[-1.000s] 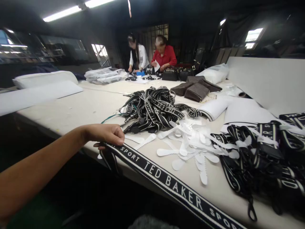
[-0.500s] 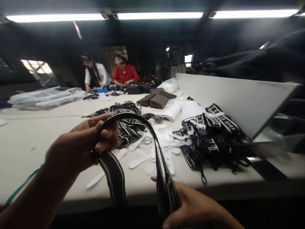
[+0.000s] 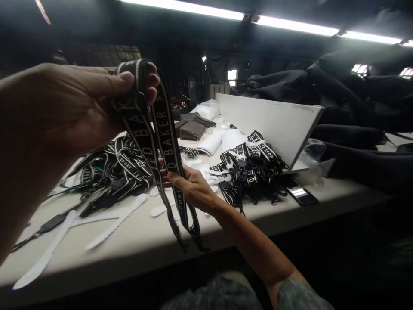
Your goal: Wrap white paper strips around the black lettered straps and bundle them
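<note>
A black lanyard [image 3: 166,137] with white lettering and pale edge lines hangs in long folds between my hands. Raised at the upper left, my left hand [image 3: 97,92] has its fingers closed round the lanyard's upper fold. Lower down, my right hand [image 3: 193,187] pinches the hanging bands with thumb and fingers, and the loose ends dangle below it past the table edge. Behind the left forearm lies a tangled heap of similar lanyards [image 3: 129,165]. Flat white strips with toothed edges [image 3: 116,224] are strewn over the table nearby.
A pile of banded lanyards [image 3: 248,168] lies to the right, against a white upright board [image 3: 267,125]. Near it, a dark phone [image 3: 300,191] rests by the table's edge [image 3: 342,198]. Brown pouches [image 3: 192,129] and white sheets [image 3: 211,142] are farther back.
My left hand has risen with the lanyard, which now hangs long instead of arching between the hands. My right hand has moved up along it. The view has turned right.
</note>
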A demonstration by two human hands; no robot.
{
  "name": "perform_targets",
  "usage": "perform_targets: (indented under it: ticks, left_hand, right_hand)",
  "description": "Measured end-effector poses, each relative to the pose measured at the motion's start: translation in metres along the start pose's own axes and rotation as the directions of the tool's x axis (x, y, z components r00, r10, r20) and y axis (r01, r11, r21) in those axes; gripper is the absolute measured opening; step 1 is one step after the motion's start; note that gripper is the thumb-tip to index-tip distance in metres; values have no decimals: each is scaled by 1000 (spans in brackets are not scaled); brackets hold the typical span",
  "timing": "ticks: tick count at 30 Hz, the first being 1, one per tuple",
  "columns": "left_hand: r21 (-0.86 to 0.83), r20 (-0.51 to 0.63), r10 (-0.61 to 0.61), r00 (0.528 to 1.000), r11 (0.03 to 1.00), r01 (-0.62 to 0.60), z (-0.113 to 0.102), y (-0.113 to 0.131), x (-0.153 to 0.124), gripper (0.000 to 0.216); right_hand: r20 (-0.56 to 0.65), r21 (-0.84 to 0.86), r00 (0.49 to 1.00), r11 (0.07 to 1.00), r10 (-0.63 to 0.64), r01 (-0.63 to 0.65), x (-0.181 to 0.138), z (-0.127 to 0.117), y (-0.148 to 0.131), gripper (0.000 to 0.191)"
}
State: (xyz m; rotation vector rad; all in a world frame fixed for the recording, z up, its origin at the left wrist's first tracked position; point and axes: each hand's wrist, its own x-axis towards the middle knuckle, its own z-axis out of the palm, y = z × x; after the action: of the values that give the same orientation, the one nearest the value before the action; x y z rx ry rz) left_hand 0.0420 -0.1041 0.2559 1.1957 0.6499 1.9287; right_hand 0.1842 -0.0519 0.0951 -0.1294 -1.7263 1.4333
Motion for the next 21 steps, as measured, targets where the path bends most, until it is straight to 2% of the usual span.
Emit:
perform_targets:
  ticks: [2, 3, 6, 9, 14, 18, 21]
  left_hand:
    - [27, 109, -10, 994, 1000, 7, 0, 0, 10, 29]
    - [23, 97, -7, 995, 1000, 5, 1, -1, 15, 28]
    - [-22, -37, 10, 999, 1000, -11, 6, -4, 26, 24]
    - [-70, -60, -14, 998, 998, 9, 6, -5, 38, 24]
    - [-117, -28, -36, 999, 993, 33, -3, -10, 48, 29]
    - [-130, -111, -21, 994, 991, 6, 4, -18, 36, 21]
    - [-83, -187, -3, 982, 997, -13, 7, -26, 27, 20]
  right_hand:
    - [72, 95, 997, 995, 24, -30, 6, 1, -2, 28]
    - [106, 123, 994, 991, 29, -42, 7, 1, -3, 32]
    - [185, 184, 982, 980, 43, -78, 9, 3, -3, 45]
    - [225, 217, 972, 970, 64, -114, 10, 3, 3, 48]
    - [160, 259, 975, 947, 152, -190, 15, 5, 17, 38]
    - [97, 412, 990, 901, 104, -135, 19, 9, 26, 31]
    - [74, 491, 994, 865, 83, -109, 21, 12, 30, 33]
